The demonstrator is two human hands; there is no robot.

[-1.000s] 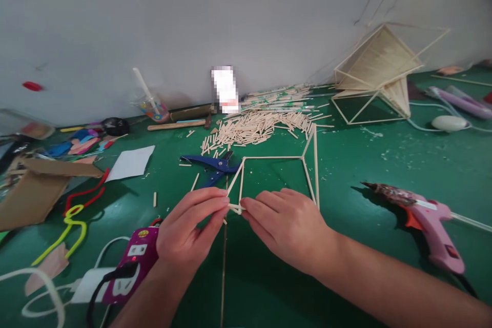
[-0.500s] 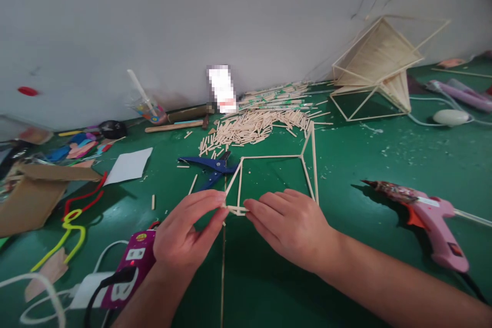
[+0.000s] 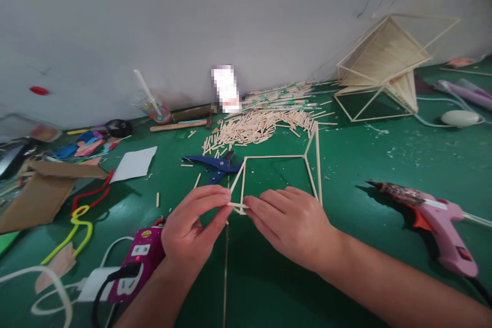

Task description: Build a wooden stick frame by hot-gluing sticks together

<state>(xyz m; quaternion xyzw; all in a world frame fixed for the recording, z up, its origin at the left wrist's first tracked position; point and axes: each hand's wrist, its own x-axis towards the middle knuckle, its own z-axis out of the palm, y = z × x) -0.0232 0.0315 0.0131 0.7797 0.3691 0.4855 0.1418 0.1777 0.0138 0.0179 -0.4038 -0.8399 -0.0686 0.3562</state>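
Observation:
A frame of thin wooden sticks stands on the green table, with triangular ends at left and right. My left hand pinches its near left corner between thumb and fingers. My right hand is closed on the near stick just right of that corner, and its fingers hide most of this side. Behind the frame's left end lie blue cutting pliers. A heap of short cut sticks spreads beyond the frame.
A pink glue gun lies at right. Behind it rests a larger stick model. Left are a purple power strip with cables, yellow pipe cleaner, cardboard and white paper. A phone leans against the wall.
The whole view has shifted slightly, so things appear a little further right. Both hands keep their hold on the stick frame, with hardly any movement at the corner.

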